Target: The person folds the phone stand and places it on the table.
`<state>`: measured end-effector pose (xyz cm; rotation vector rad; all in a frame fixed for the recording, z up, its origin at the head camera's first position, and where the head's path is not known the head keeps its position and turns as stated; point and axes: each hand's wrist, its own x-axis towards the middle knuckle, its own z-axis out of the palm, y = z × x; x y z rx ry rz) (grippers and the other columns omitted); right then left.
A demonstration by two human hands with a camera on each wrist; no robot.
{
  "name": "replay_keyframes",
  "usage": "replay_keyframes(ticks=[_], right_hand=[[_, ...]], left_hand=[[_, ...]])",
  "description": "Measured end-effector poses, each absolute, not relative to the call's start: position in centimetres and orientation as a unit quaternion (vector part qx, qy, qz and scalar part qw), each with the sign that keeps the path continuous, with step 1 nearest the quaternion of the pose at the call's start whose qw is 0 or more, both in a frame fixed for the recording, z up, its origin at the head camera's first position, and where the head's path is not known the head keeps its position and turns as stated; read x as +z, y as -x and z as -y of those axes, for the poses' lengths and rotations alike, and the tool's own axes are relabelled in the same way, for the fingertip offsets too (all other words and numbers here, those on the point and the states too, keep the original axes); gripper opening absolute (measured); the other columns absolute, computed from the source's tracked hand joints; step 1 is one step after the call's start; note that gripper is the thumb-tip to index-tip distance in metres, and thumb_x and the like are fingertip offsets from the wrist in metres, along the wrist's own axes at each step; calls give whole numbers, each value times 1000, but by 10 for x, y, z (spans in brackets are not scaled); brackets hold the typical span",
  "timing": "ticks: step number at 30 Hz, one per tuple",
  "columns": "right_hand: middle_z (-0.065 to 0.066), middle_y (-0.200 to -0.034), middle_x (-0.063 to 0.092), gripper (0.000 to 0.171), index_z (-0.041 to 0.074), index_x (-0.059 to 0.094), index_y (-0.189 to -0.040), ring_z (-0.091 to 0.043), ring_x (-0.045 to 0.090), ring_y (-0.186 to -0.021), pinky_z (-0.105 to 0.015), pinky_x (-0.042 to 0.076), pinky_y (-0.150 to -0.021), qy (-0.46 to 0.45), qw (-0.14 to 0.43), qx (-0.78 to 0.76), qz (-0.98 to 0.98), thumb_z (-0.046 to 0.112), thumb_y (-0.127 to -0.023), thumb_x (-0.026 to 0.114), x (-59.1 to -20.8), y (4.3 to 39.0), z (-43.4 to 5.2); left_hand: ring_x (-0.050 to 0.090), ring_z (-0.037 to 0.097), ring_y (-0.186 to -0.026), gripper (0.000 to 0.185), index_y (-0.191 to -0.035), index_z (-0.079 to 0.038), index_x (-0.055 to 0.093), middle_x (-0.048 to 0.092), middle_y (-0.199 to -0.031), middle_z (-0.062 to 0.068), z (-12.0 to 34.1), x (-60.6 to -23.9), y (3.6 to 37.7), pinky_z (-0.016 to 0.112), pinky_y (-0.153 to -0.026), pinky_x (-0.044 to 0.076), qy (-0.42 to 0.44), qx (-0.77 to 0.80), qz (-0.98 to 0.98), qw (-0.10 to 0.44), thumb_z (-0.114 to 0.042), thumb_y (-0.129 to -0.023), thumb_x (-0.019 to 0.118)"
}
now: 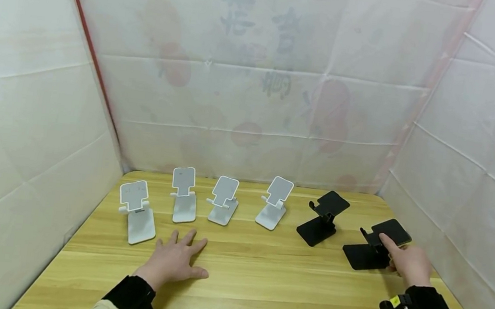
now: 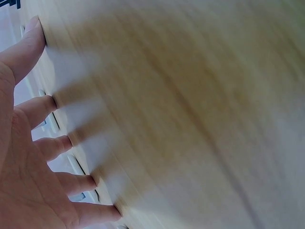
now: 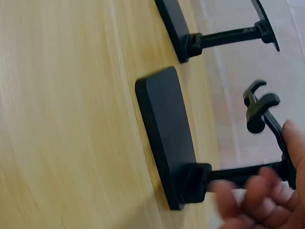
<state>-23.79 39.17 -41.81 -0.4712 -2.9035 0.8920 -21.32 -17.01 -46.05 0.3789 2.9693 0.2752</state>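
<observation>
At the right end of the row, my right hand (image 1: 412,265) grips the upper part of a black phone stand (image 1: 361,257). One digit lies on the face of its tilted plate, while the other fingers curl beneath, beside the upright arm. The right wrist view shows the stand's thick base (image 3: 167,129) low at the table and its hooked lip (image 3: 259,112) standing up. My left hand (image 1: 174,262) rests on the table with fingers spread, holding nothing. Its fingertips (image 2: 62,143) meet the wood, just in front of the white phone stands.
Several white phone stands line the back left, among them the leftmost one (image 1: 141,226) and the one nearest the middle (image 1: 270,217). A second black phone stand (image 1: 315,231) is left of the gripped one. White sheeting (image 1: 253,99) encloses the wooden table (image 1: 269,288) at back and sides.
</observation>
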Motion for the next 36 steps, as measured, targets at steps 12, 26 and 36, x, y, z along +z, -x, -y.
replay_keyframes(ticks=[12, 26, 36], right_hand=[[0, -61, 54, 50, 7, 54, -76, -14, 56, -57, -28, 51, -56, 161, 17, 493, 855, 50, -102, 57, -421, 240, -382], [2, -75, 62, 43, -3, 57, -101, -13, 54, -60, -28, 51, -60, 124, 43, 539, 832, 40, -107, 51, -436, 235, -382], [5, -73, 61, 46, 0, 54, -98, -13, 54, -61, -25, 49, -58, 132, 86, 533, 831, 45, -105, 54, -434, 233, -375]], left_hand=[[31, 64, -140, 92, -153, -24, 50, 37, -162, 19, 171, -460, 213, 91, -102, 23, -126, 92, -985, 72, -78, -80, 65], [31, 64, -140, 91, -153, -24, 50, 36, -162, 19, 171, -461, 213, 91, -102, 23, -128, 94, -985, 74, -78, -80, 65], [31, 63, -140, 92, -153, -25, 49, 35, -162, 18, 171, -461, 214, 91, -102, 23, -127, 89, -985, 76, -78, -81, 64]])
